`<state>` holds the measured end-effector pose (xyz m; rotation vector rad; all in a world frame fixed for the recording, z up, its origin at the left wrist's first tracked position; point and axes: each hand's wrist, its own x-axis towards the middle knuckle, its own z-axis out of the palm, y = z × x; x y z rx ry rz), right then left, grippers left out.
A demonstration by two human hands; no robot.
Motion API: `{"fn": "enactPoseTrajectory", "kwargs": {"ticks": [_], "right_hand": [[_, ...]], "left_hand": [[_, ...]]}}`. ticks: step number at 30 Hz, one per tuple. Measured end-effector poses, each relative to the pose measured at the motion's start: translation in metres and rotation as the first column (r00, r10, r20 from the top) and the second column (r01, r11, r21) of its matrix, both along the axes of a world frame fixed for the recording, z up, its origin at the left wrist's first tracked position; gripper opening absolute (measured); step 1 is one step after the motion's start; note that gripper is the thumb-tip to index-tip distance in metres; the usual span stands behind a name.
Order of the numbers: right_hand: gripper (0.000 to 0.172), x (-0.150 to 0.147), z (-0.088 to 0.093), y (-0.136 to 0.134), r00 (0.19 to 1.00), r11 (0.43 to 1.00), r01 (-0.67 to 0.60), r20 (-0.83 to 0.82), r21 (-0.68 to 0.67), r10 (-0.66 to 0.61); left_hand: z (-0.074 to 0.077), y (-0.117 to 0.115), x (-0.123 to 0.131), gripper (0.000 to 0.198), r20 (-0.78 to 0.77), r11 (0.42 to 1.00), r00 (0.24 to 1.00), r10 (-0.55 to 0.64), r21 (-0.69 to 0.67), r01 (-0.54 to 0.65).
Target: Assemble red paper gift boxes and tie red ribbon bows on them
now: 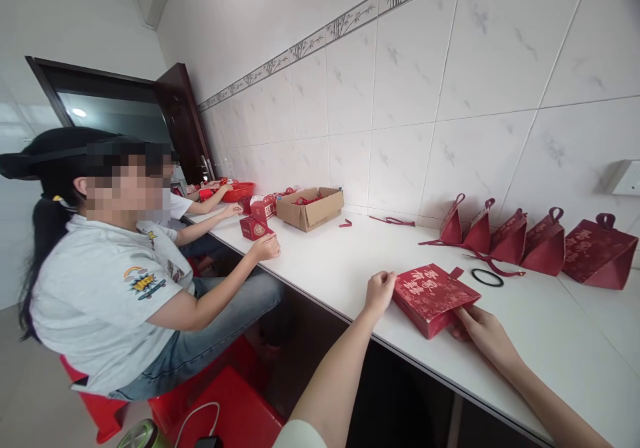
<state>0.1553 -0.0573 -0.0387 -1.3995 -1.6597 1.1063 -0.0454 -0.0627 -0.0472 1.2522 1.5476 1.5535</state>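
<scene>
A red patterned box [433,293] with pale lettering lies near the table's front edge, a short ribbon tab sticking out at its far side. At its left corner is my left hand [381,291], fingers closed; whatever they pinch is too small to make out. My right hand [480,328] grips the box's right side, its fingertips partly hidden under the edge. Just beyond the box lie a black ring [487,277] and a dark red ribbon [500,266].
Several red bags with loops, one at the far right [597,251], line the tiled wall. A cardboard box [310,209] holds red items. To the left, a seated person holds a small red box [254,228]; another person sits beyond, near a red basin [239,193]. A red stool [225,405] stands below.
</scene>
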Motion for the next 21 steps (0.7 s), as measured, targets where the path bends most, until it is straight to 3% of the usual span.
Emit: {"fn": "enactPoseTrajectory", "kwargs": {"ticks": [11, 21], "right_hand": [[0.047, 0.003, -0.003, -0.002, 0.997, 0.999, -0.037, 0.065, 0.029, 0.036], [0.054, 0.003, -0.014, -0.003, 0.993, 0.999, -0.034, 0.111, 0.006, 0.033]], "left_hand": [[-0.001, 0.005, 0.002, 0.039, 0.028, 1.000, 1.000, -0.006, -0.017, 0.006], [-0.002, -0.004, -0.002, 0.029, 0.052, 0.994, 0.994, -0.096, -0.044, 0.098]]}}
